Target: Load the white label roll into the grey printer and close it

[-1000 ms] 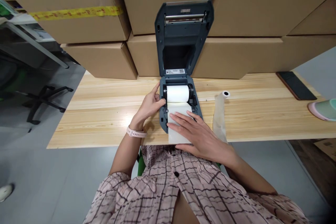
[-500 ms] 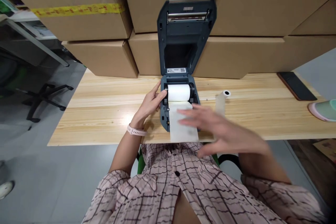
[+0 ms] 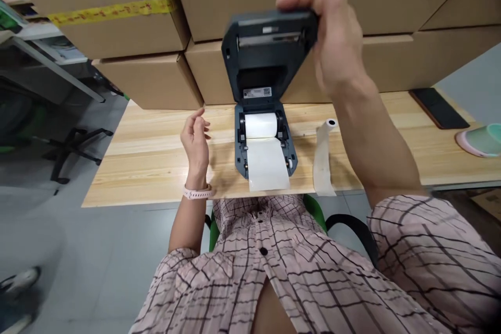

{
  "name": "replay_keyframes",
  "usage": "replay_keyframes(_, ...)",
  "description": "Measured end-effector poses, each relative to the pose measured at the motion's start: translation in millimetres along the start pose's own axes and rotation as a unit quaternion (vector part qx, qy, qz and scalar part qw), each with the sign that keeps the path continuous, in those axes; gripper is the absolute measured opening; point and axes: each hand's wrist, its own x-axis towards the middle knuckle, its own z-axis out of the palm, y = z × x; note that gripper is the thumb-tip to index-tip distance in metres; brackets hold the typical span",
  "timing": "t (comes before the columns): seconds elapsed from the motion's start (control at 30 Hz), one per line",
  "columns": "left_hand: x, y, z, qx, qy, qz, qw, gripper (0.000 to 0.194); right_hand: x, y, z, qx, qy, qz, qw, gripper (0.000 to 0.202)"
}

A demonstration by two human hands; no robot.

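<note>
A dark grey label printer [image 3: 292, 163] lies opened on the table in front of me. Its lid [image 3: 254, 77] leans partway forward, and my right hand [image 3: 337, 42] grips the top right corner. Inside the base sits a white label roll [image 3: 261, 126]. From it a paper strip [image 3: 268, 164] runs toward me over the front of the base. My left hand [image 3: 195, 141] is off the printer, to its left, fingers loosely bent and slightly apart with nothing in them.
Right of the printer lies a small roll [image 3: 323, 159] with a loose tail. A phone [image 3: 438, 108] and a greenish cup [image 3: 483, 141] are at the far right. Stacked cardboard boxes [image 3: 144, 81] stand behind the printer. The table's front edge is close to my body.
My right hand has gone from above the paper strip up to the lid, which now tilts further forward. My left hand has let go of the printer's side and moved left.
</note>
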Motion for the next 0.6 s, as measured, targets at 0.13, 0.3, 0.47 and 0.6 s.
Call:
replay_keyframes(0.13,-38,30,2.2,-0.036,-0.057,0.070,0.995,0.048,-98,-2,5,0.032,0.000,-0.103,0.994,0.042)
replay_keyframes(0.3,-70,23,21.6,-0.090,-0.192,-0.057,0.976,0.082,-162,20,26,-0.078,-0.064,-0.061,0.993,0.037)
replay_keyframes(0.47,-79,-2,25.4,-0.148,-0.213,-0.122,0.958,0.107,-179,38,43,-0.089,-0.014,-0.094,0.992,0.038)
replay_keyframes(0.6,-85,-14,23.7,-0.145,-0.207,-0.087,0.964,0.105,-187,45,51,-0.092,0.010,-0.101,0.991,0.039)
